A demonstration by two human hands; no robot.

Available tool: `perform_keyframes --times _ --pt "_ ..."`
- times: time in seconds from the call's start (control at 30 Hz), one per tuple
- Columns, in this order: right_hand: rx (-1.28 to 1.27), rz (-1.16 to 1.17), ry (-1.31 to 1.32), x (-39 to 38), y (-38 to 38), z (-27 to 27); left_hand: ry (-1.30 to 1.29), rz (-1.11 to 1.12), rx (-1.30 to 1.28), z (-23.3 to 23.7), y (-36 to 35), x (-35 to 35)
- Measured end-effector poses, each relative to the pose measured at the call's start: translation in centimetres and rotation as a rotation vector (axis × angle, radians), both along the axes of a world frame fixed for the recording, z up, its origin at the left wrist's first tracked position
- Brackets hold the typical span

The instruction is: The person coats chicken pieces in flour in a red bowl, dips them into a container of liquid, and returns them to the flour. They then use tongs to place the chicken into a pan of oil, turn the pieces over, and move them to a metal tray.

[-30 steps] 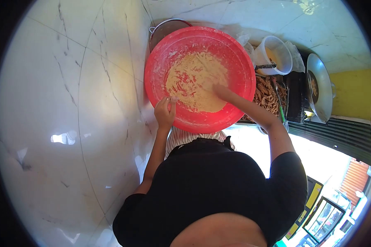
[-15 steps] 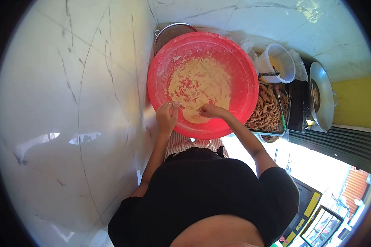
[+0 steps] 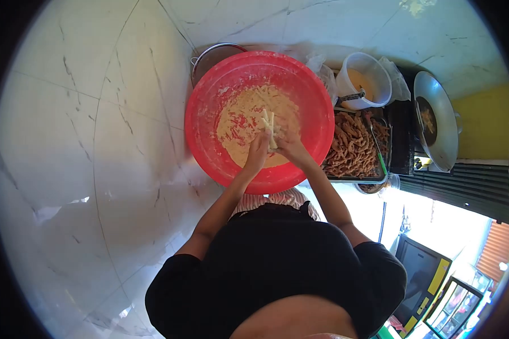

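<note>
A wide red basin [image 3: 201, 133] holds pale yellow flour [image 3: 237, 121] spread over its bottom, with bits of red showing through. Over the middle of the basin, my left hand [image 3: 259, 148] has its fingers closed on pale, flour-coated strips [image 3: 270, 125] that point away from me. My right hand [image 3: 290, 146] is just beside it on the right, close to the lower end of the strips. Its fingers are smeared by motion, so their grip is unclear.
Right of the basin lies a tray of brown fried strips [image 3: 353, 147] with green-handled tongs [image 3: 380, 158]. Behind it stands a white bucket [image 3: 383, 85] with yellowish liquid. Farther right is a metal wok [image 3: 444, 116]. A metal-rimmed pot [image 3: 209, 59] sits behind the basin; a marble-patterned wall [image 3: 136, 141] rises at left.
Both hands have come together over the basin, the left moving right and up. Pale strips now show in the left hand. The camera view has shifted slightly.
</note>
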State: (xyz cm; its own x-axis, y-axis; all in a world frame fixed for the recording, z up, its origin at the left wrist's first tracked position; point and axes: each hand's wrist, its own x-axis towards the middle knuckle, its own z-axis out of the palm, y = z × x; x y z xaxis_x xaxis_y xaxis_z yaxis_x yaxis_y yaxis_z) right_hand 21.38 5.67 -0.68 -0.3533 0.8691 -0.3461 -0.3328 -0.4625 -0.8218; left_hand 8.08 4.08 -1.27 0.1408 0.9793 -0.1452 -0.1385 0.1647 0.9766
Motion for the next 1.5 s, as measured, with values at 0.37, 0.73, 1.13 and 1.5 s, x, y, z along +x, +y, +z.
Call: perform_keyframes --times 0.37,0.73,1.13,1.5 --pt "0.437 -0.023 -0.164 0.4 1.4 2.4 -0.129 -0.148 0.004 0.8 0.8 -0.6" --pt "0.172 -0.051 -0.184 -1.4 2.1 2.6 0.224 -0.253 -0.013 1.1 -0.1 -1.9" --pt "0.299 -0.120 -0.203 -3.0 2.2 1.1 0.147 -0.228 0.007 2.5 -0.8 -3.2" --pt "0.266 -0.022 -0.089 -2.6 2.1 1.0 0.192 -0.206 0.046 1.7 -1.4 -3.4"
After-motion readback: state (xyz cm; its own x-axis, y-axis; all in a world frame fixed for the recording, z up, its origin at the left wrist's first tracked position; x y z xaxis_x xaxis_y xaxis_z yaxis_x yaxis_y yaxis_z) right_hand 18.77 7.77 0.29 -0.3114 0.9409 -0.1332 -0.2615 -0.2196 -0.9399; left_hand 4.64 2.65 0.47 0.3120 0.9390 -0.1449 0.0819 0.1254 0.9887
